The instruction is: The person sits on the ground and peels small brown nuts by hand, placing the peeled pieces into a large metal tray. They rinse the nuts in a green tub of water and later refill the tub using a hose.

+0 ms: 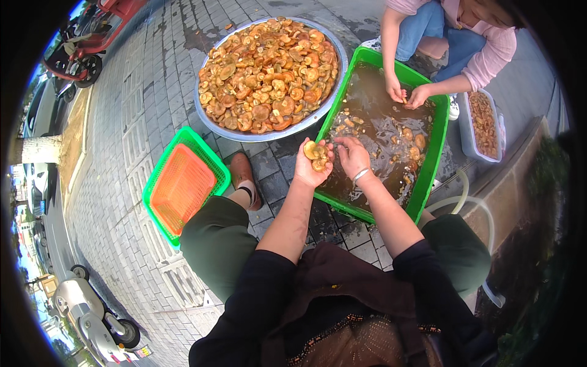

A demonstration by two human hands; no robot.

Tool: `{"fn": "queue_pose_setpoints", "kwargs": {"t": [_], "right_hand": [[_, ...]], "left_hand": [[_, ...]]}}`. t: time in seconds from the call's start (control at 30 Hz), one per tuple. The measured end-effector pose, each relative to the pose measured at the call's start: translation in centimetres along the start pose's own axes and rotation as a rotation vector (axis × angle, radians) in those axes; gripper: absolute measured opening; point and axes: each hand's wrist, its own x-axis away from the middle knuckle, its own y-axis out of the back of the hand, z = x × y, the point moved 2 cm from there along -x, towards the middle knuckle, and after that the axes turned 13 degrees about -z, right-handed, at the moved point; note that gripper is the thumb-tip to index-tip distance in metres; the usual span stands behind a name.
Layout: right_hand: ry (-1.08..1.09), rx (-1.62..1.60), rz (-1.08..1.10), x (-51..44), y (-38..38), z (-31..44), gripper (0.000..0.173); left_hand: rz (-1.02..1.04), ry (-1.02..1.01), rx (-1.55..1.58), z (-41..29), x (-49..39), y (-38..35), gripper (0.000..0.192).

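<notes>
My left hand (311,167) holds a small bunch of orange-brown mushrooms (317,155), palm up, above the near left rim of a green plastic tub (380,212). Close beside it is my right hand (355,158), a bracelet on its wrist and its fingers curled towards the mushrooms. Whether those fingertips grip anything small is hidden. Murky brown water (367,105) fills the tub, with mushrooms (414,147) and cut bits floating in it. Beyond, a wide metal basin (263,136) is heaped with mushrooms (270,78).
Across the tub, a squatting person (488,69) holds a small piece over the water. A translucent plastic bin (472,144) of mushroom pieces stands at right, near a hose (488,215). An orange basket (181,188) sits inside a green basket (147,197). Parked scooters (91,316) line the left.
</notes>
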Motion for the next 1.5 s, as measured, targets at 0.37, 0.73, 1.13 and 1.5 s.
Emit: {"fn": "queue_pose_setpoints", "kwargs": {"t": [0.37,0.73,1.13,1.5], "right_hand": [[-0.256,0.552,0.648,-0.5,-5.4,-7.6,0.040],[-0.817,-0.213,0.966,5.4,-6.0,-8.9,0.056],[-0.856,-0.576,0.640,4.5,-11.0,-5.2,0.033],[-0.589,-0.655,0.472,-2.4,-2.6,-10.4,0.014]], "left_hand": [[-0.113,-0.627,-0.082,-17.2,0.6,-9.6,0.048],[-0.378,-1.115,-0.844,-8.2,-0.8,-3.9,0.027],[-0.879,-1.077,-1.926,-2.1,1.6,2.4,0.038],[-0.876,-1.194,-1.945,-2.1,1.4,2.4,0.037]]}}
